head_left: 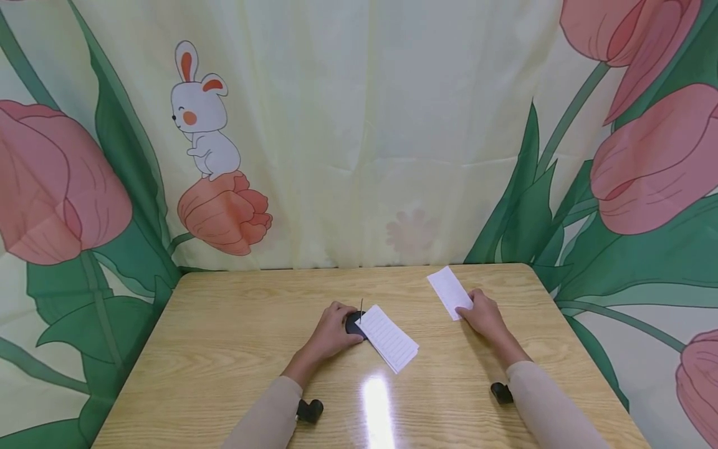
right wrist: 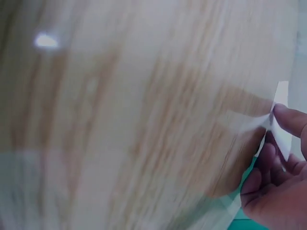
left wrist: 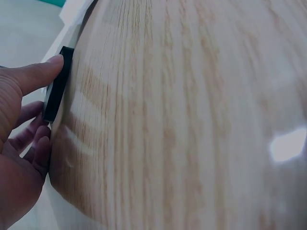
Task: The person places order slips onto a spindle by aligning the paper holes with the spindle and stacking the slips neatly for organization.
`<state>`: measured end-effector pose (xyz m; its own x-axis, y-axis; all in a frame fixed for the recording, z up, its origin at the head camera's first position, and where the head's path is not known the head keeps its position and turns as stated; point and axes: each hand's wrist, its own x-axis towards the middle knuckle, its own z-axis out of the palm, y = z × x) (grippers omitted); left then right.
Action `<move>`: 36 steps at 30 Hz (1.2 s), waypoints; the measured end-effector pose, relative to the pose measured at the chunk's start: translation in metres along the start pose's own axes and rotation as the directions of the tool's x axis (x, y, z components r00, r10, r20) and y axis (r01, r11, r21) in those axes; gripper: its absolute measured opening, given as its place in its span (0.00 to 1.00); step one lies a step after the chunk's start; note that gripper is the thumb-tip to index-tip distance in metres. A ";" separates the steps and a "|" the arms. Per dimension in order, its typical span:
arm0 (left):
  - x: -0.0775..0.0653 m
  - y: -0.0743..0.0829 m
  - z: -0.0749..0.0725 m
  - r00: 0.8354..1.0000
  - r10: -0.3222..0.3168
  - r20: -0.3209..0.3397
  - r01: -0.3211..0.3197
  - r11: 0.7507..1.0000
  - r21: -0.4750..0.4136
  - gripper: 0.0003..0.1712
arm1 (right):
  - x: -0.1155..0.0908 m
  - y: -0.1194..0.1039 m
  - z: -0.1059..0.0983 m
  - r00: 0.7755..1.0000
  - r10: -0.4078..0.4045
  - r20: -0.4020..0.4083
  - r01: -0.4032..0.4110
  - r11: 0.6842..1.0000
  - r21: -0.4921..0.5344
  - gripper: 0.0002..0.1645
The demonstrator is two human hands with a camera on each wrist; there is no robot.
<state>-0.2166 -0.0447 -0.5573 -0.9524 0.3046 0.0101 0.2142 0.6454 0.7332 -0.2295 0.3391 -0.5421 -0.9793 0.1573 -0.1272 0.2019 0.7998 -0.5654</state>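
In the head view a receipt spike stands on the table, its round black base [head_left: 352, 325] under a thin upright needle [head_left: 361, 307]. My left hand [head_left: 330, 332] grips that base from the left, the thumb on its near side. A few lined white paper slips [head_left: 389, 340] lie over the base at the needle and fan to the right. Farther right, my right hand [head_left: 483, 315] pinches one white paper slip [head_left: 447, 290] by its near end. The left wrist view shows the thumb on the dark base edge [left wrist: 58, 86]; the right wrist view shows the pinched slip [right wrist: 283, 132] nearly edge-on.
The wooden table [head_left: 241, 337] ends at a curtain [head_left: 314, 137] printed with tulips and a rabbit. Black wrist mounts [head_left: 310, 411] sit by both sleeves. A bright glare [head_left: 377, 408] lies on the near tabletop.
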 end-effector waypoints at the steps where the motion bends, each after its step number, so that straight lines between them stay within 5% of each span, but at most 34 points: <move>1: 0.000 0.000 0.000 1.000 0.000 -0.002 0.000 1.000 0.001 0.38 | 0.000 0.000 0.000 1.000 -0.008 0.000 0.008 1.000 0.000 0.25; 24: -0.001 0.002 0.001 1.000 -0.021 -0.002 0.021 1.000 -0.001 0.38 | -0.017 0.002 -0.045 0.988 -0.131 -0.080 0.132 0.991 0.012 0.19; 36: -0.002 0.004 -0.002 0.999 -0.043 0.017 0.044 0.999 -0.027 0.40 | -0.022 -0.014 -0.064 0.976 -0.186 -0.115 0.193 0.980 0.047 0.18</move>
<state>-0.2140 -0.0439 -0.5532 -0.9571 0.2881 -0.0327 0.1665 0.6387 0.7513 -0.2120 0.3618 -0.4796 -0.9947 0.0710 0.0749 0.0097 0.7872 -0.6166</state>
